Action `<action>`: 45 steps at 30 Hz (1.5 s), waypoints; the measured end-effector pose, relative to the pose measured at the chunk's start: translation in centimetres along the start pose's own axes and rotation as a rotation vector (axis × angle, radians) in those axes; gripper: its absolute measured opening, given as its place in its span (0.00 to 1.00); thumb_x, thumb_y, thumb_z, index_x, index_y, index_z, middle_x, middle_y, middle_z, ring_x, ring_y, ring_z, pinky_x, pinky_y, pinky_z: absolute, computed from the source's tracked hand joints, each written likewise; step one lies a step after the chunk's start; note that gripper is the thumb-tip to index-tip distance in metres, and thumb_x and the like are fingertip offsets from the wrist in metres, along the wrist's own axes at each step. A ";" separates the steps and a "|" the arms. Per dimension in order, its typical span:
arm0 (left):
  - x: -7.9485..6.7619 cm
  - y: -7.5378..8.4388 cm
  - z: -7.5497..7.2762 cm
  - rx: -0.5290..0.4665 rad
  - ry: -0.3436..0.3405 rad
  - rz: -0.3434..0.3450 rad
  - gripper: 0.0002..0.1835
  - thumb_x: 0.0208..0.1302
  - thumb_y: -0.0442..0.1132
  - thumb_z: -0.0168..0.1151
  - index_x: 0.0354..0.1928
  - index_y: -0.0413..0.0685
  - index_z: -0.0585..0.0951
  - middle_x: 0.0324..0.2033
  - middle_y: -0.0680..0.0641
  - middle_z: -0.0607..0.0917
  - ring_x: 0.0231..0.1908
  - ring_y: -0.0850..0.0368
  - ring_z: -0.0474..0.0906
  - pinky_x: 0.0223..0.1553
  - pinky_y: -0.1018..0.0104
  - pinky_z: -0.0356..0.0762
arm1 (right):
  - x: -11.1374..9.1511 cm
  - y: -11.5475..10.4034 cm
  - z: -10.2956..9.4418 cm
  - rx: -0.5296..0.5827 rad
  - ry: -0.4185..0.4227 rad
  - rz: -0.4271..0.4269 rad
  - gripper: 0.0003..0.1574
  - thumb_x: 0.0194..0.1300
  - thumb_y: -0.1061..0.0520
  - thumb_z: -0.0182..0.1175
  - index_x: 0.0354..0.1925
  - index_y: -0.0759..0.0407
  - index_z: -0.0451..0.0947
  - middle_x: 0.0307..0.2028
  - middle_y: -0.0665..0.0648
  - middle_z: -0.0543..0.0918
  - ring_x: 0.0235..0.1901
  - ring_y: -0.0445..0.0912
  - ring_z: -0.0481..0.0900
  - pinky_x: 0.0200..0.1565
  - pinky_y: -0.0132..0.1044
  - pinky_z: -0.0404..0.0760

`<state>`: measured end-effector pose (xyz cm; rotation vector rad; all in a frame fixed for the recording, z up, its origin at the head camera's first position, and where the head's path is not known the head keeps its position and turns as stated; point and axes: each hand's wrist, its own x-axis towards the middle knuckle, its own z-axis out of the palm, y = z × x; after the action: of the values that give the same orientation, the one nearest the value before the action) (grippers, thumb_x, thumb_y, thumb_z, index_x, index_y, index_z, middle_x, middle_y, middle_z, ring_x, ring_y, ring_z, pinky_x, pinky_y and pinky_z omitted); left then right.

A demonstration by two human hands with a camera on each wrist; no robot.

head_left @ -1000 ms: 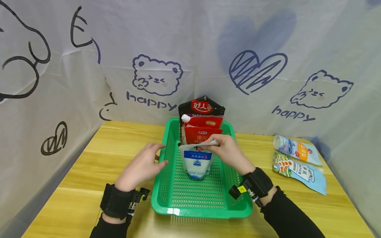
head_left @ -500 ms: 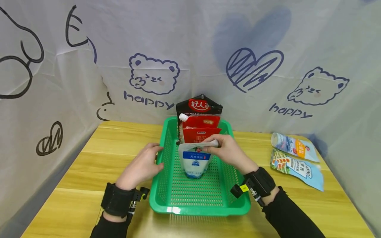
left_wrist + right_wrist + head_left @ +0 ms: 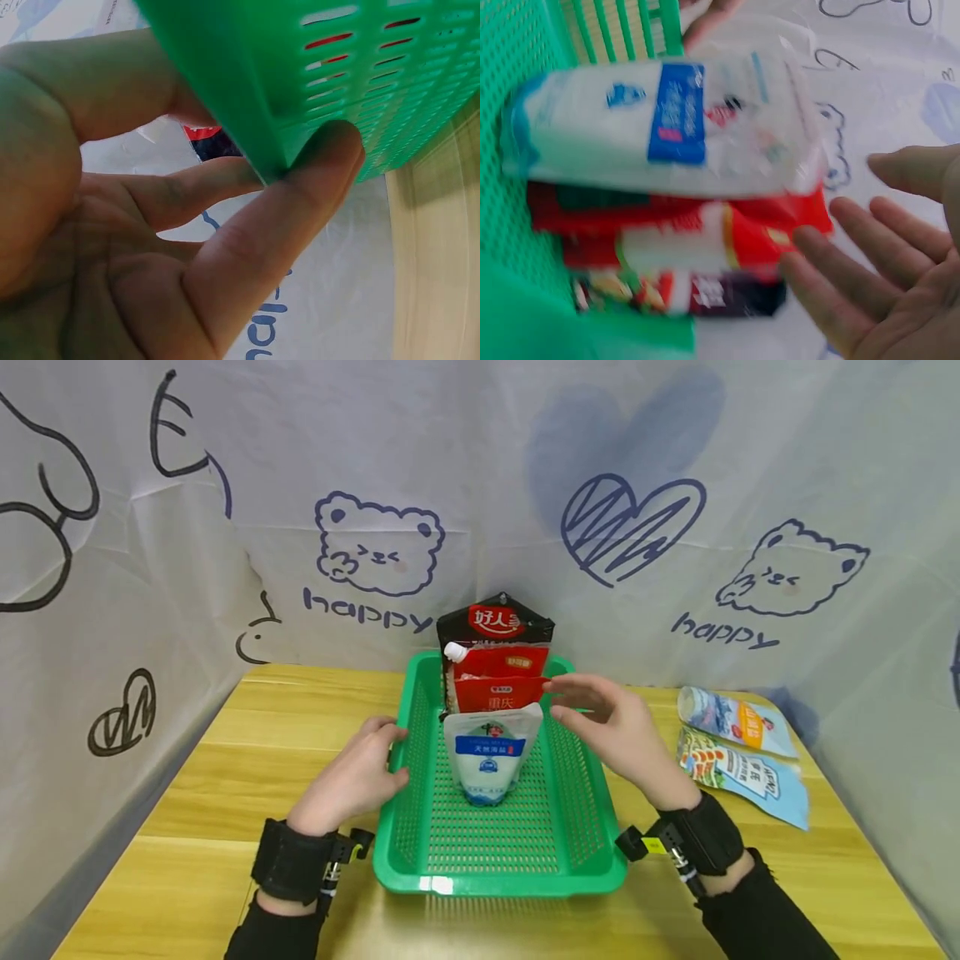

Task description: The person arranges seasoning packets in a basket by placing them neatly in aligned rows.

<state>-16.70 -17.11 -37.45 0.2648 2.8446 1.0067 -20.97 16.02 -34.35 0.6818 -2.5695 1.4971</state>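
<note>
A white and blue pouch of sea salt (image 3: 487,758) stands upright in the green perforated basket (image 3: 495,883). Behind it stand a red packet (image 3: 498,693), a red pouch with a white spout cap (image 3: 517,660) and a black packet (image 3: 495,620). My left hand (image 3: 356,777) holds the basket's left side; in the left wrist view its thumb (image 3: 300,195) lies on the outer wall and its fingers reach behind the rim. My right hand (image 3: 618,727) hovers beside the salt pouch, apart from it, with nothing in its extended fingers (image 3: 855,277).
Two pouches lie flat on the wooden table (image 3: 300,727) to the right: a white and orange one (image 3: 738,720) and a light blue one (image 3: 750,777). A white sheet (image 3: 480,468) with drawings hangs behind and at both sides.
My right hand has let go of the salt pouch's top edge and moved right. The pouch stands by itself. My left hand has stayed at the basket, and the head view has shifted slightly.
</note>
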 end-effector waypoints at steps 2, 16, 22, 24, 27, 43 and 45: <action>0.0 -0.2 0.0 -0.012 -0.001 -0.006 0.30 0.67 0.29 0.64 0.69 0.27 0.70 0.73 0.28 0.62 0.64 0.36 0.72 0.61 0.44 0.80 | -0.5 0.1 -1.0 -0.016 0.070 -0.050 0.22 0.75 0.57 0.64 0.64 0.55 0.79 0.59 0.55 0.85 0.57 0.49 0.84 0.54 0.30 0.83; 0.2 -0.6 0.1 -0.050 -0.005 -0.022 0.32 0.65 0.29 0.65 0.69 0.29 0.67 0.68 0.29 0.67 0.53 0.42 0.75 0.53 0.47 0.84 | -4.3 7.1 -8.1 -0.481 0.377 -0.040 0.32 0.74 0.57 0.64 0.72 0.56 0.73 0.63 0.69 0.79 0.59 0.67 0.78 0.58 0.62 0.78; 0.1 -0.5 0.0 -0.043 -0.002 -0.016 0.32 0.65 0.29 0.64 0.69 0.29 0.67 0.68 0.30 0.67 0.53 0.42 0.75 0.54 0.48 0.83 | -5.7 10.5 -11.0 -0.533 0.208 0.154 0.40 0.76 0.48 0.62 0.77 0.61 0.64 0.69 0.74 0.71 0.64 0.74 0.69 0.58 0.72 0.71; 0.0 -0.4 0.0 -0.040 -0.002 -0.013 0.32 0.65 0.29 0.64 0.69 0.29 0.67 0.67 0.29 0.68 0.52 0.43 0.75 0.53 0.48 0.83 | -6.1 11.5 -11.7 -0.547 0.105 0.233 0.45 0.76 0.44 0.61 0.79 0.63 0.58 0.70 0.77 0.67 0.64 0.76 0.67 0.57 0.73 0.70; 0.0 -0.4 -0.1 -0.039 0.000 -0.014 0.31 0.64 0.28 0.64 0.69 0.29 0.67 0.66 0.30 0.69 0.52 0.43 0.75 0.53 0.48 0.83 | -6.4 12.9 -12.6 -0.586 -0.059 0.344 0.53 0.74 0.41 0.62 0.81 0.66 0.52 0.71 0.82 0.62 0.64 0.79 0.64 0.58 0.76 0.68; 0.1 -0.1 0.0 -0.064 -0.016 -0.026 0.32 0.65 0.28 0.64 0.70 0.28 0.67 0.62 0.32 0.73 0.50 0.44 0.76 0.53 0.49 0.84 | -8.4 20.1 -14.2 -0.720 -0.288 0.362 0.57 0.55 0.66 0.67 0.76 0.80 0.50 0.70 0.89 0.53 0.65 0.86 0.55 0.60 0.77 0.67; 0.1 -0.1 0.0 -0.062 -0.015 -0.027 0.32 0.64 0.28 0.64 0.69 0.27 0.67 0.61 0.32 0.73 0.50 0.44 0.76 0.53 0.48 0.84 | -8.4 20.1 -14.1 -0.743 -0.279 0.361 0.56 0.55 0.67 0.66 0.76 0.80 0.51 0.69 0.89 0.55 0.64 0.86 0.56 0.60 0.78 0.66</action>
<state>-16.79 -17.17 -37.50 0.2272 2.7900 1.0813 -23.92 39.19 -45.74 0.3489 -3.2556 0.3950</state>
